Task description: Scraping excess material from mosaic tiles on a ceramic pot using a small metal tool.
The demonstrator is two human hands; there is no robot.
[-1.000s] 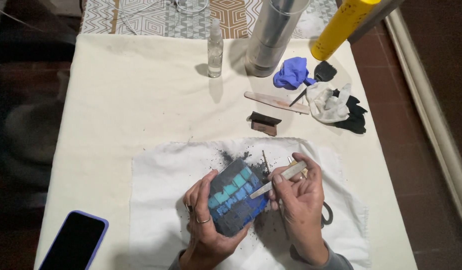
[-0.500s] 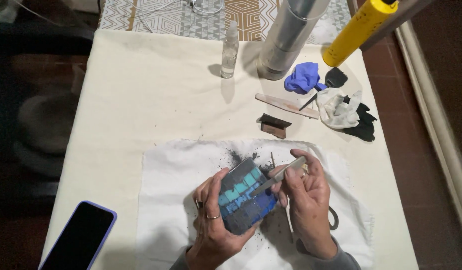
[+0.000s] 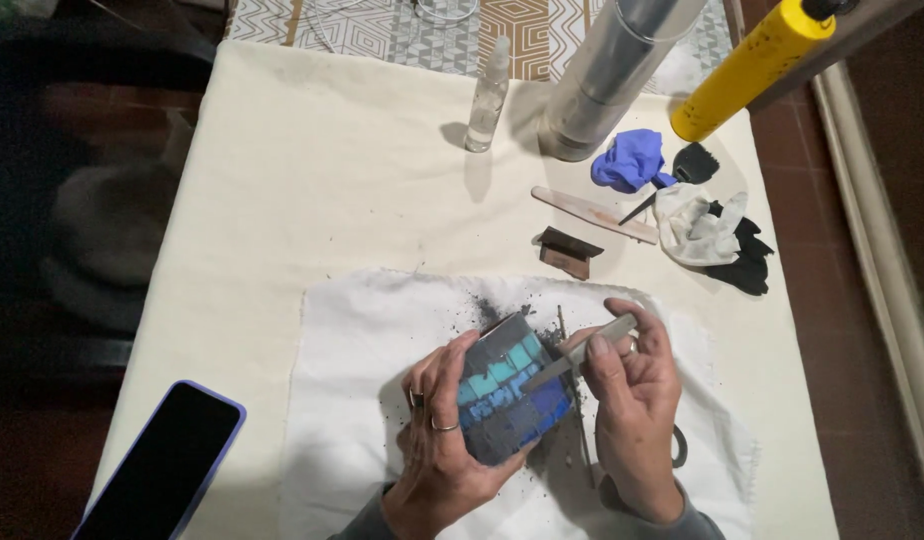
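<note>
My left hand [image 3: 447,440] grips the tile block [image 3: 507,400] over the cloth [image 3: 362,340]. Right hand [image 3: 632,400] pinches the tool [image 3: 577,358], long axis diagonal, tip down-left on the tiles.

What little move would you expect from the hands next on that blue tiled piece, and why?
Probably another short scrape along a joint between the tiles. The right hand holds a thin tool with its tip on the blue mosaic block, the left hand grips the block, and dark dust lies on the white cloth.
</note>
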